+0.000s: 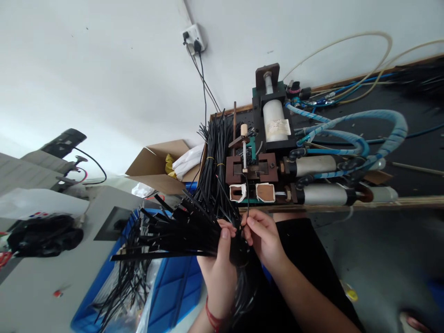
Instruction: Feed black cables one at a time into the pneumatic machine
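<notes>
Head view. Your left hand (220, 266), red cord at its wrist, is curled around a bundle of black strips (180, 231), thumb pressed along the top. Bundle lies in front of you at the bench edge, loose ends fanning out to the left, the rest hanging down past your wrist. Your right hand (263, 233) is just beside it, thumb and fingertips together on a thin black strand (248, 199) that runs up to the brown clamp block (268, 169); exact grip partly hidden by your fingers. White cylinder (274, 115) stands behind the block; metal cylinders (324, 192) and blue hoses (381, 120) to its right. Banded black bundles (210, 173) lie left of the machine. Farther left, an open cardboard box (163, 182); below it, a blue bin (176, 289) with more black strips inside.
</notes>
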Action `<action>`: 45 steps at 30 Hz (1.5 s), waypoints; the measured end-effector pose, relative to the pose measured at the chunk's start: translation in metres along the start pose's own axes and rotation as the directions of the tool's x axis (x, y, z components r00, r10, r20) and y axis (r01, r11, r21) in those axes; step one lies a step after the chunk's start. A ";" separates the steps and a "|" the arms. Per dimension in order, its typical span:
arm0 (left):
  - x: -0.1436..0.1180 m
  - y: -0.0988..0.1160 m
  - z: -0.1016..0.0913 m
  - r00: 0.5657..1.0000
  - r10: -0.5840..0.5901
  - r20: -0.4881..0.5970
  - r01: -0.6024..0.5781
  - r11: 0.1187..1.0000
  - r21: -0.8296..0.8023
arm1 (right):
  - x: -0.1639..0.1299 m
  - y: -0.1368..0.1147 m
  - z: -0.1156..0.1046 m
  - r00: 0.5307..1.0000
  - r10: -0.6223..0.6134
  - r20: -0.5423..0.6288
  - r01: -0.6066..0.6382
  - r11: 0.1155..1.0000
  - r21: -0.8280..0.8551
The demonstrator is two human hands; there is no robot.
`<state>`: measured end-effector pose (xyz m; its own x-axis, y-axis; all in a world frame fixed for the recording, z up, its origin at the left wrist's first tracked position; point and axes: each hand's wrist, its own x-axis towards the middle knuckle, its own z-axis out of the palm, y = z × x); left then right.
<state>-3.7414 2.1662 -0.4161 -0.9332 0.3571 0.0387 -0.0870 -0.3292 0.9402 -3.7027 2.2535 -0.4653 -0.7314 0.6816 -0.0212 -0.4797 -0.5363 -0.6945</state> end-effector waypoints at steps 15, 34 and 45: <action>0.000 0.004 0.001 0.999 -0.016 -0.049 0.016 1.000 0.000 | 0.005 -0.001 0.004 0.995 0.099 -0.014 -0.097 0.992 0.085; -0.006 -0.016 -0.018 0.997 -0.021 0.072 0.020 1.000 0.010 | -0.003 -0.004 0.000 0.998 -0.066 -0.003 0.061 0.935 -0.350; -0.017 -0.017 -0.022 0.993 -0.044 0.107 0.028 0.989 0.146 | -0.006 -0.022 0.000 0.962 -0.263 0.077 0.254 0.756 -0.604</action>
<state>-3.7318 2.1464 -0.4401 -0.8860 0.4625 0.0333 -0.0614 -0.1882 0.9802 -3.6878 2.2619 -0.4501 -0.6147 0.7583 0.2172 -0.2558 0.0688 -0.9643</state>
